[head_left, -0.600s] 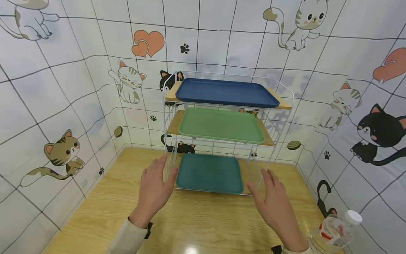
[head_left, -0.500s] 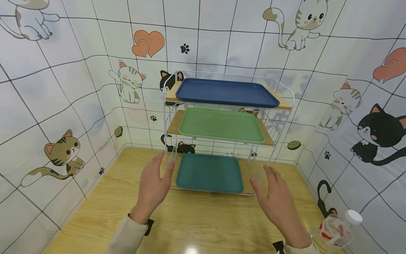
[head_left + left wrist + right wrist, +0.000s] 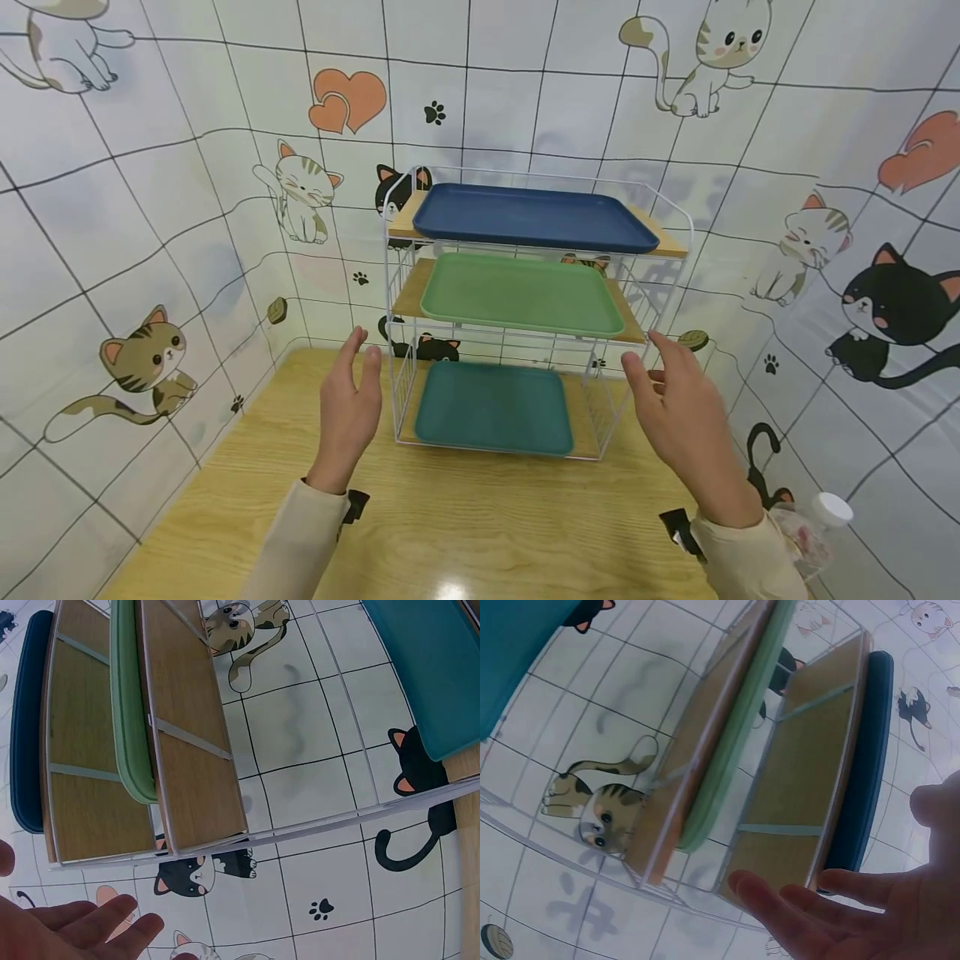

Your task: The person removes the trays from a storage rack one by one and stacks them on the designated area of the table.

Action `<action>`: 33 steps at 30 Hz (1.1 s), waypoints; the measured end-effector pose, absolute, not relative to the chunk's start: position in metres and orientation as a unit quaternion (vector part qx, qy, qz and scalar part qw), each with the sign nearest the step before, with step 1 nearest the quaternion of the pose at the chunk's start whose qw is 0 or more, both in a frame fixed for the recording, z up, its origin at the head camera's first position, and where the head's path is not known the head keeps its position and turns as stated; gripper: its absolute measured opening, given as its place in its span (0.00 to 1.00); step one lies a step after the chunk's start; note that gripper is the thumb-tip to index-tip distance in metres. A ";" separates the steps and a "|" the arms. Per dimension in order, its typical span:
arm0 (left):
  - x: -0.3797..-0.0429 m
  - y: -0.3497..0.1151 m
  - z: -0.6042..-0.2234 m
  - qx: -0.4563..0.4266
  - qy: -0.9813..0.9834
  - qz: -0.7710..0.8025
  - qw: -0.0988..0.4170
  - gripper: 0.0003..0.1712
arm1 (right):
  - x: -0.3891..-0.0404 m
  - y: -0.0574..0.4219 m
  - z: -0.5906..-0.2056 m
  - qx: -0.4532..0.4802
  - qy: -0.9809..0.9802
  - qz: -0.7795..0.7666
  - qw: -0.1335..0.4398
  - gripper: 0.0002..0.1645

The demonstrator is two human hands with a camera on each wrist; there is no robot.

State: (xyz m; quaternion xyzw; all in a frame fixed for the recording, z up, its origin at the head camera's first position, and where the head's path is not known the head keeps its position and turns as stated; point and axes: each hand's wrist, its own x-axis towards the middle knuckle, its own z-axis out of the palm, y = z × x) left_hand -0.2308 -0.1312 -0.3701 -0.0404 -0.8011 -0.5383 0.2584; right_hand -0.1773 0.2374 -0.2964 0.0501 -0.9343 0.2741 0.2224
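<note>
A white wire rack (image 3: 387, 283) with three wooden shelves stands at the back of the table. On its top shelf lies a dark blue tray (image 3: 532, 218), on the middle one a green tray (image 3: 521, 293), and on the bottom one a teal tray (image 3: 493, 408). My left hand (image 3: 347, 408) is raised beside the rack's left side, holding nothing. To the right of the rack my right hand (image 3: 686, 417) is raised too, with nothing in it. Both wrist views show spread fingers (image 3: 112, 922) near the shelf ends, apart from the trays.
A clear plastic bottle (image 3: 806, 533) with a white cap stands at the right, partly behind my right sleeve. The wooden table (image 3: 480, 525) meets patterned walls (image 3: 135, 250) at the back and both sides.
Both hands have moved up and outward, away from the lower shelf, so the space between them is wider. The trays and rack stay where they were.
</note>
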 end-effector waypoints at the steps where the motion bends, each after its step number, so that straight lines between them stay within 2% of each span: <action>1: -0.233 -0.131 -0.371 -0.036 -0.797 -0.543 0.262 0.36 | -0.178 0.238 -0.293 0.051 -0.932 0.274 0.230 0.42; 9: -0.249 -0.131 -0.368 -0.027 -0.779 -0.566 0.271 0.36 | -0.187 0.240 -0.267 0.053 -0.924 0.271 0.264 0.41; 22: -0.275 -0.131 -0.362 -0.034 -0.754 -0.600 0.265 0.38 | -0.205 0.244 -0.235 0.036 -0.918 0.275 0.283 0.43; 33: -0.303 -0.126 -0.375 -0.038 -0.747 -0.619 0.240 0.39 | -0.216 0.242 -0.216 0.034 -0.913 0.281 0.294 0.44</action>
